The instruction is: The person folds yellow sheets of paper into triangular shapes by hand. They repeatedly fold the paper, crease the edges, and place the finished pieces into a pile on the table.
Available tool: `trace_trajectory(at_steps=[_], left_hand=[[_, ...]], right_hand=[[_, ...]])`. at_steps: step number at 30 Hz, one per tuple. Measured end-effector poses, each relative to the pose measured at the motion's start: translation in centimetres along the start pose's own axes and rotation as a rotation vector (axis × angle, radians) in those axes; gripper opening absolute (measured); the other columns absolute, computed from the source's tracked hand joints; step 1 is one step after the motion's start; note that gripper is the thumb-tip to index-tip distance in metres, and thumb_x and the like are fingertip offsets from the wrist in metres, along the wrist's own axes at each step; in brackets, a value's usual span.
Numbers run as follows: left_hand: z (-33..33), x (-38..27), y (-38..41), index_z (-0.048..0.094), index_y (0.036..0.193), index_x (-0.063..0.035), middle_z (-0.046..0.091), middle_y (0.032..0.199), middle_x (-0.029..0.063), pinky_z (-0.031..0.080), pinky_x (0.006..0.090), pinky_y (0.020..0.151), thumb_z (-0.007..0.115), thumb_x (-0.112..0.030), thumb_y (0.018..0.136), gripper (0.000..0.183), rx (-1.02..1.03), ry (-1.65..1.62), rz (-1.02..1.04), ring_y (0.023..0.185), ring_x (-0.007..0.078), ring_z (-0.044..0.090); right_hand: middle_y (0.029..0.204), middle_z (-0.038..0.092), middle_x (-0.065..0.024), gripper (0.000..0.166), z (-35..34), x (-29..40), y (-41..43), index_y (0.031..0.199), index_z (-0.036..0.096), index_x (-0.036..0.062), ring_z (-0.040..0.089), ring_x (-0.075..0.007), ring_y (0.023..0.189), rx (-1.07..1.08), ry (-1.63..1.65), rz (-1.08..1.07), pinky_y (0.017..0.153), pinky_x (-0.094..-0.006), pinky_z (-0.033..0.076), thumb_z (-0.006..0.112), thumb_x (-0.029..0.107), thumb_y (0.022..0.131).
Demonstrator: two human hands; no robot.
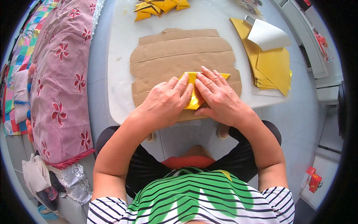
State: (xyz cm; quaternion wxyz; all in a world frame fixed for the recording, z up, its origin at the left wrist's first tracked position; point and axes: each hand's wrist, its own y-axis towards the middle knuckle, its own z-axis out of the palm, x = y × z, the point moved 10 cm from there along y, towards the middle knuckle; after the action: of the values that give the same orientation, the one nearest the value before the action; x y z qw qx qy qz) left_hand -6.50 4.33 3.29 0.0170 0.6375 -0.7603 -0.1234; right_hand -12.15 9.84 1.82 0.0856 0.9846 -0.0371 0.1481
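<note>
A partly folded sheet of gold foil paper lies near the front edge of a brown cardboard sheet. My left hand holds down its left part, with index finger and thumb on the shiny face. Across its right part lie the fingers of my right hand, slightly spread and pressing on it; the thumb rests lower, by the cardboard's front edge. One pointed gold corner sticks out to the right beyond my right fingers. Both hands hide much of the folds.
A pale table bears the cardboard. Folded gold paper pieces are heaped at the back. On the right are stacked gold sheets, a white paper and a small grey device. A pink flowered cover drapes a seat at left.
</note>
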Motion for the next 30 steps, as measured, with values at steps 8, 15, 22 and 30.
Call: trace_trajectory(at_steps=[8,15,22,30], left_hand=[[1.2,0.6,1.0,0.050,0.127,0.0090,0.049,0.136,0.0262,0.045,0.0399,0.099,0.063,-0.010,0.074,0.058,0.169,-0.084,-0.079,0.116,0.0375,0.052],[2.0,1.1,1.1,0.048,0.129,0.0098,0.043,0.141,0.0275,0.043,0.0400,0.102,0.062,-0.008,0.072,0.062,0.211,-0.087,-0.115,0.118,0.0383,0.050],[2.4,1.5,1.0,0.047,0.130,0.0096,0.041,0.143,0.0278,0.042,0.0405,0.104,0.061,-0.008,0.072,0.062,0.257,-0.148,-0.163,0.122,0.0403,0.048],[2.6,0.9,0.8,0.047,0.129,0.0091,0.040,0.141,0.0312,0.042,0.0418,0.103,0.062,-0.009,0.072,0.062,0.277,-0.204,-0.195,0.121,0.0412,0.049]], right_hand=[[0.143,0.043,-0.0234,0.085,0.8,-0.1,0.0,0.137,0.043,-0.0054,0.033,-0.0362,0.140,0.050,-0.012,0.008,0.116,-0.0486,0.024,0.077,0.040,0.073],[0.141,0.045,-0.0234,0.085,0.4,-0.9,-0.6,0.135,0.045,-0.0068,0.035,-0.0360,0.139,0.045,-0.036,0.059,0.116,-0.0473,0.025,0.076,0.043,0.073],[0.137,0.047,-0.0276,0.082,-1.1,-3.0,-2.4,0.130,0.048,-0.0115,0.039,-0.0370,0.135,0.039,-0.205,0.178,0.115,-0.0479,0.026,0.076,0.041,0.074],[0.127,0.055,-0.0287,0.063,-3.5,-1.8,-2.3,0.121,0.057,-0.0080,0.046,-0.0415,0.129,-0.141,-0.103,0.064,0.111,-0.0482,0.034,0.080,0.020,0.070]])
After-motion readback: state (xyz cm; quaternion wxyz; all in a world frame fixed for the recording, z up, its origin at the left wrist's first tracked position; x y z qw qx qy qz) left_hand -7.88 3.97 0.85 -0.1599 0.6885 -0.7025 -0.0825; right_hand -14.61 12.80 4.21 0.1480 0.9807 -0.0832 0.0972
